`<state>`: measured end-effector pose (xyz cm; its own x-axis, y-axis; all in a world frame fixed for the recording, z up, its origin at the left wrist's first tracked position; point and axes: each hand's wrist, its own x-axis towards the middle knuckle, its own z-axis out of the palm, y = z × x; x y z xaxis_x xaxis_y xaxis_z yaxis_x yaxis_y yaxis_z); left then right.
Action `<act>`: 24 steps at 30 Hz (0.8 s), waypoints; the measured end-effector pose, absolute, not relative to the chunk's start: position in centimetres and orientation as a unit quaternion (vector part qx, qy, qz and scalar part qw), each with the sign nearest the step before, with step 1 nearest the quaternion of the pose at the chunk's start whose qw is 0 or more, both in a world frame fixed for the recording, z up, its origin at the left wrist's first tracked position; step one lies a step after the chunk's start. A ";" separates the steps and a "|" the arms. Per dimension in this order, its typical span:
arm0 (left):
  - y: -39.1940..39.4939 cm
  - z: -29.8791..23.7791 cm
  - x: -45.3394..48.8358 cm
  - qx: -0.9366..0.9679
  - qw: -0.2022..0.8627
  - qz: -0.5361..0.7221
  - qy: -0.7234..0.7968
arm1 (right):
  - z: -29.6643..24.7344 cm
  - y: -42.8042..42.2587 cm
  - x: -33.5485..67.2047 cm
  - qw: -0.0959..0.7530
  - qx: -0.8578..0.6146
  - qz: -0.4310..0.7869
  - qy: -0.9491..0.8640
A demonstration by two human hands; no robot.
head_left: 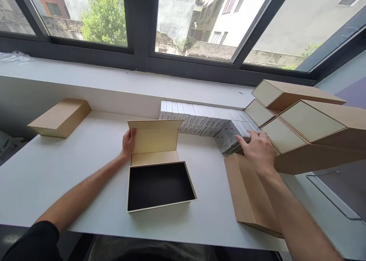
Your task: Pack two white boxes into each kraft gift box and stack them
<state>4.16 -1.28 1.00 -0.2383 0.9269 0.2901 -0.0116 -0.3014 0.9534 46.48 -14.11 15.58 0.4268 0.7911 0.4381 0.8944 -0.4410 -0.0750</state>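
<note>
In front of me an open gift box (161,186) lies on the white table, its inside black and bare. My left hand (128,142) grips the left edge of its raised cream lid (156,137). To the right, my right hand (259,148) reaches over a stack of small printed cartons (228,136), thumb and fingers spread across the near ones. Its fingertips touch the cartons' top; whether one is held firmly is hard to see. A brown box (248,192) lies on the table below my right forearm, which partly hides it.
Several brown boxes with cream ends (314,118) are stacked at the right. Another brown box (61,116) lies at the left on the table (94,154). Rows of small white cartons (197,114) stand against the ledge (137,82) beneath the window. A wire frame (328,196) is at the far right.
</note>
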 end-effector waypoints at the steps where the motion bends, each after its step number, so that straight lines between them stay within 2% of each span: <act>1: -1.2 0.5 4.1 0.492 0.371 0.637 0.464 | 15.4 -13.7 47.0 0.118 -0.828 -0.203 -0.509; 4: -1.1 -0.2 4.0 0.489 0.371 0.639 0.463 | 14.5 -13.2 47.6 0.073 -0.792 -0.272 -0.542; 7: -1.1 -0.1 3.9 0.494 0.367 0.643 0.456 | 13.7 -13.6 47.4 0.080 -0.756 -0.300 -0.576; 11: -1.0 0.3 3.8 0.500 0.376 0.646 0.438 | 13.1 -14.1 47.1 0.129 -0.702 -0.270 -0.647; 16: -0.9 0.2 3.6 0.498 0.381 0.649 0.432 | 13.8 -14.2 46.6 0.202 -0.724 -0.123 -0.648; 21: -0.7 -0.1 3.6 0.494 0.389 0.652 0.424 | 16.2 -17.9 41.4 0.322 -0.654 -0.205 -0.653; 24: -0.7 0.0 3.6 0.496 0.388 0.652 0.422 | 15.8 -21.4 36.3 0.290 -0.531 -0.213 -0.767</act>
<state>3.63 -0.69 0.02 -0.2069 0.9247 0.3196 -0.0883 -0.3430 0.9352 36.25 -21.38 15.76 -0.2672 0.6916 0.6710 0.9385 0.3447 0.0184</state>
